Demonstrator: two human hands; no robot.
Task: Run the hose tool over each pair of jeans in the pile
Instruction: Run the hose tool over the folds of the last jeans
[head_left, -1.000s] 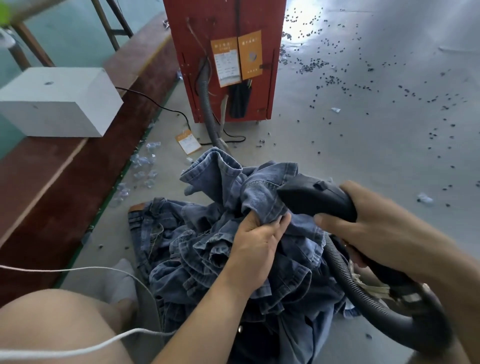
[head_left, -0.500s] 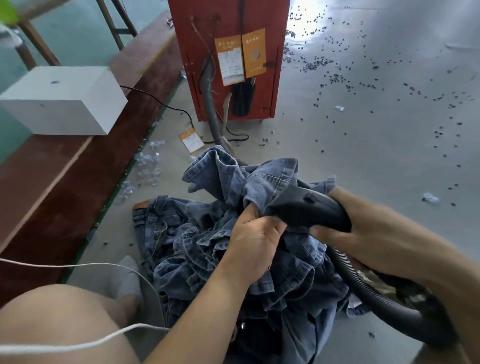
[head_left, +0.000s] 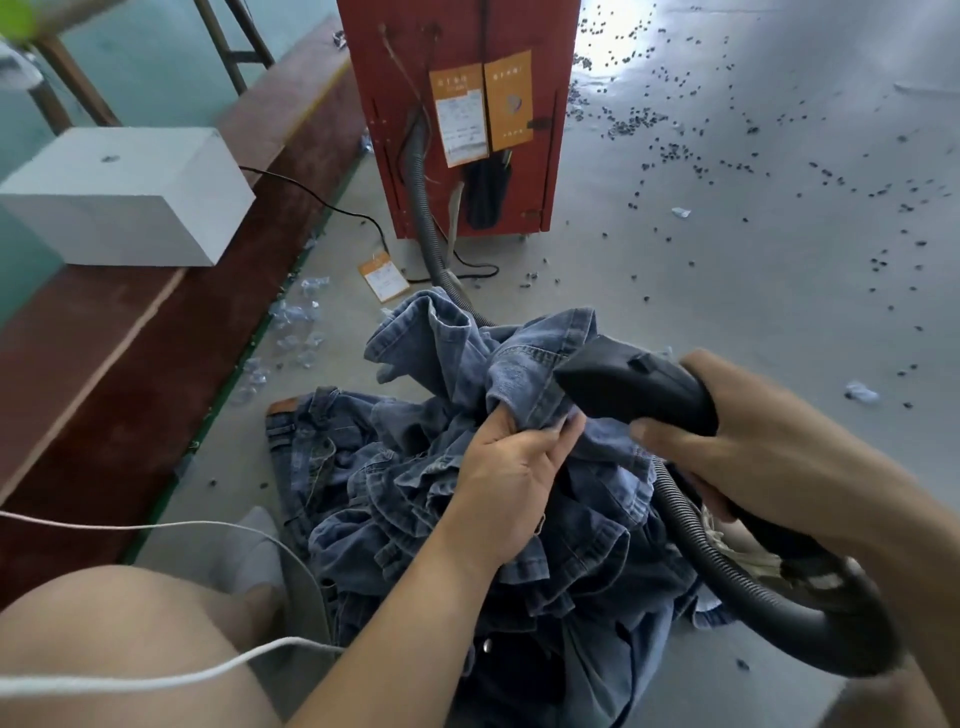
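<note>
A heap of blue jeans (head_left: 415, 478) lies on the grey floor in front of me. My left hand (head_left: 511, 478) grips a bunched fold of denim near the top of the heap and holds it up. My right hand (head_left: 737, 441) grips the black hose tool (head_left: 634, 384) by its handle. The tool's nozzle points left and rests against the raised denim just above my left fingers. Its ribbed black hose (head_left: 696, 530) loops down past my right wrist and around the heap's right side.
A red cabinet (head_left: 457, 119) with orange tags stands straight ahead, the hose running into it. A white box (head_left: 124, 195) sits on a dark red bench (head_left: 119, 332) at left. Small dark bits litter the floor at right. My bare knee (head_left: 114, 649) and a white cord (head_left: 156, 675) are at lower left.
The hose tool's nozzle slid left onto the denim, then drew back to the right. My left hand kept its grip on the fold.
</note>
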